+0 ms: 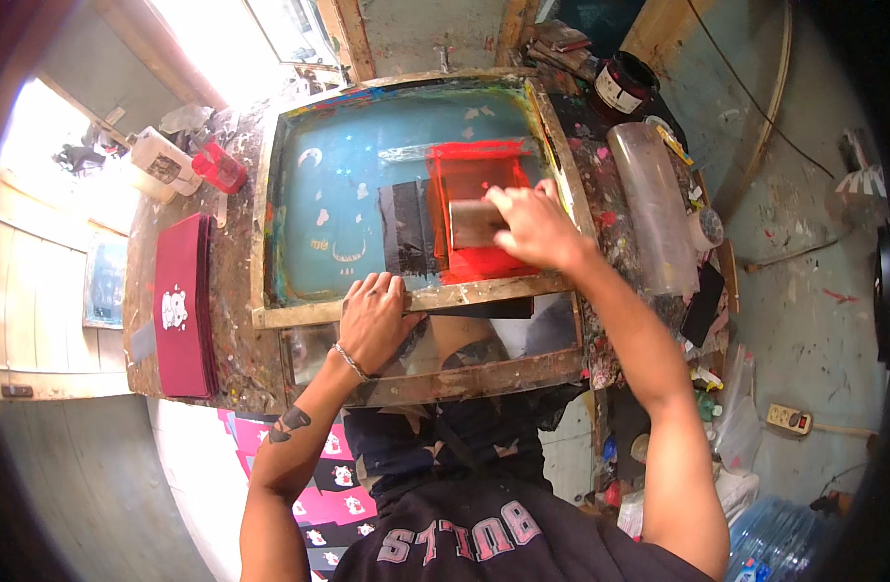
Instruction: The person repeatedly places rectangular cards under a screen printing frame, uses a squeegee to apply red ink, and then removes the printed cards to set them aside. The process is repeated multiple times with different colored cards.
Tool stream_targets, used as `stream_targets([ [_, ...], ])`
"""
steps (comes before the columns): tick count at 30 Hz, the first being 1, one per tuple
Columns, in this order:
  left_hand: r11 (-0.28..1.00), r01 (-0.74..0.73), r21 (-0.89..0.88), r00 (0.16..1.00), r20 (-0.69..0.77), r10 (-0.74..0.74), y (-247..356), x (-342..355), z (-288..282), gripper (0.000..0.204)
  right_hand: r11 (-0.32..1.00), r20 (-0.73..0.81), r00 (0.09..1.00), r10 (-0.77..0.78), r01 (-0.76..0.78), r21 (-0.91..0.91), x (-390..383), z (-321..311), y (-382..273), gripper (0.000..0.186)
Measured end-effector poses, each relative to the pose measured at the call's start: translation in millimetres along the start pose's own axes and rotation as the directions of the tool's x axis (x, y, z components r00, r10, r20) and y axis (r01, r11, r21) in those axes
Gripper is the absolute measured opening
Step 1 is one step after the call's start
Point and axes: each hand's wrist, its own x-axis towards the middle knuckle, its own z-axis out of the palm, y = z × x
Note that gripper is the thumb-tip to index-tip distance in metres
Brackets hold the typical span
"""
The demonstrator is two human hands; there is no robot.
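A wooden-framed printing screen [319, 209] with blue-green mesh lies on the table before me. My left hand [375, 315] is closed over the near rail of its frame, fingertips bent on top of the wood. In my right hand [537, 225] is a squeegee with a flat, broad grey-brown blade [472, 225], pressed against the mesh on the screen's right side. Wet red ink [479, 160] covers a rectangle around the blade. Strips of dark tape [406, 228] border that rectangle on the left. Beneath the near rail, part of a black sheet [484, 308] shows.
On the left lie a stack of maroon printed pieces [183, 301], a red cup [218, 168] and a white jug [159, 163]. To the right are a clear plastic roll [649, 204] and a dark ink tub [624, 85]. Printed sheets [343, 475] lie below the table's edge.
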Motion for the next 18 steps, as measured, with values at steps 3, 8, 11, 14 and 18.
stream_targets([
  [3, 0.999, 0.030, 0.024, 0.999, 0.033, -0.031, 7, -4, 0, 0.041, 0.994, 0.182, 0.982, -0.048, 0.030, 0.104, 25, -18, 14, 0.037],
  [8, 0.999, 0.039, 0.020, 0.997, 0.059, -0.040, 6, -1, -2, 0.043, 0.986, -0.032, 0.986, -0.163, 0.164, 0.029, -34, -3, 4, 0.040],
  [11, 1.000, 0.018, 0.023, 0.997, 0.075, -0.020, 2, -2, 0, 0.043, 0.983, -0.177, 0.971, -0.161, 0.143, -0.113, -52, 5, -2, 0.034],
  [14, 1.000, -0.006, 0.014, 0.997, 0.074, 0.005, 1, -1, -2, 0.044, 0.975, -0.345, 0.923, -0.172, 0.108, -0.196, -24, 23, 21, 0.032],
  [18, 1.000, -0.013, 0.008, 0.999, 0.052, 0.013, 0, -2, -2, 0.045, 0.967, -0.388, 0.895, -0.218, 0.145, -0.209, 45, 24, 49, 0.033],
])
